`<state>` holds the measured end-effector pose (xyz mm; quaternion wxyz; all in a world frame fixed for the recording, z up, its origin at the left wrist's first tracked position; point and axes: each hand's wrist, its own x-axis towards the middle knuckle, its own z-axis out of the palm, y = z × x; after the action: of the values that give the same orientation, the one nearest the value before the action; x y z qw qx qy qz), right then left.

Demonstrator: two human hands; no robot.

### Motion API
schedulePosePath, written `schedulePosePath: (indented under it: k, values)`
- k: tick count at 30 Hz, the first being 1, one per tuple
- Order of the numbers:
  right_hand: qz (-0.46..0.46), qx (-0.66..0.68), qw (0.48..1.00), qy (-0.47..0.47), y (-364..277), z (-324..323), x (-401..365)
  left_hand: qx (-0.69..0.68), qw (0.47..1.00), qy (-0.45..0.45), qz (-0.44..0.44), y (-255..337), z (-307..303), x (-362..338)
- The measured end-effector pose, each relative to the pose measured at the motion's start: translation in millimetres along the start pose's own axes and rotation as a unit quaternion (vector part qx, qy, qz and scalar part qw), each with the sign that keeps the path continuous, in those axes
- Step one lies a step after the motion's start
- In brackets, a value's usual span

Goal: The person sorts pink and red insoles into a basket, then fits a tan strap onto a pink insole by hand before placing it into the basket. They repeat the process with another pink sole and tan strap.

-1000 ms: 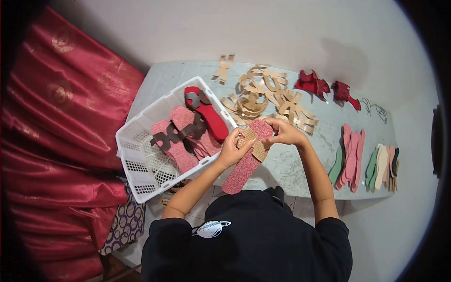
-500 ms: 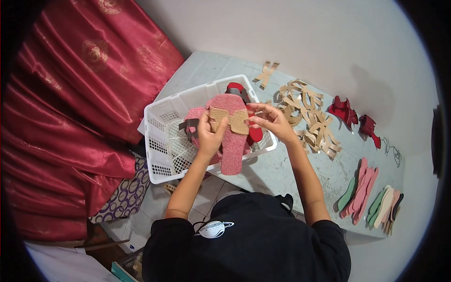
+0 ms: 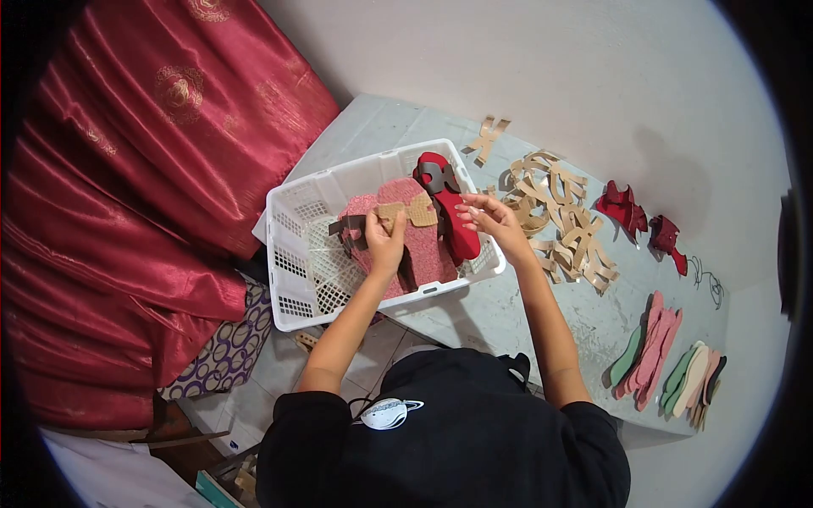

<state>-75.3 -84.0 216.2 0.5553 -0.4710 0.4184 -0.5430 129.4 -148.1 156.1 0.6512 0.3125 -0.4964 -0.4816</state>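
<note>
My left hand (image 3: 386, 244) is closed on a pink slipper (image 3: 400, 191) with a tan woven strap, over the white plastic basket (image 3: 279, 196). Its thumb lies on the strap. To the right, my right hand (image 3: 498, 223) is held apart from the slipper with fingers spread and nothing in them. Just beside that hand, inside the basket, lies a red slipper (image 3: 460, 225) with a dark strap. Another pink slipper with a dark strap (image 3: 349, 227) lies in the basket, partly behind my left hand.
On the grey table (image 3: 500, 326) lies a pile of tan straps (image 3: 559, 212). Dark red pieces (image 3: 622, 208) sit near the wall. Pink soles (image 3: 650, 351) and green soles (image 3: 676, 379) stand in groups at the right. A red curtain (image 3: 195, 169) hangs at the left.
My left hand has lowered the pink slipper into the basket among the others. My right hand has come off its strap and moved slightly right.
</note>
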Motion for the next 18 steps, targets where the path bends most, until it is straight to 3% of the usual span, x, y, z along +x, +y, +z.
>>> schedulePosePath:
  k: [9, 13, 15, 18]
  values:
    - [0.032, -0.035, 0.998, 0.048, 44.5, -11.8, -7.3, 0.115, 0.993, -0.012, 0.017, -27.8, 11.1, -6.5]
    - [-0.036, -0.139, 0.988, 0.049, 62.3, -6.7, -5.6, 0.171, 0.985, -0.008, 0.025, -29.9, 11.8, -4.2]
    - [-0.051, -0.365, 0.929, 0.033, 59.5, -3.2, -9.7, 0.18, 0.983, -0.002, 0.026, -33.5, 12.7, -3.1]
    - [-0.089, -0.432, 0.897, 0.03, 78.1, -0.7, -10.7, 0.198, 0.98, 0.015, 0.026, -40.7, 13.6, 0.6]
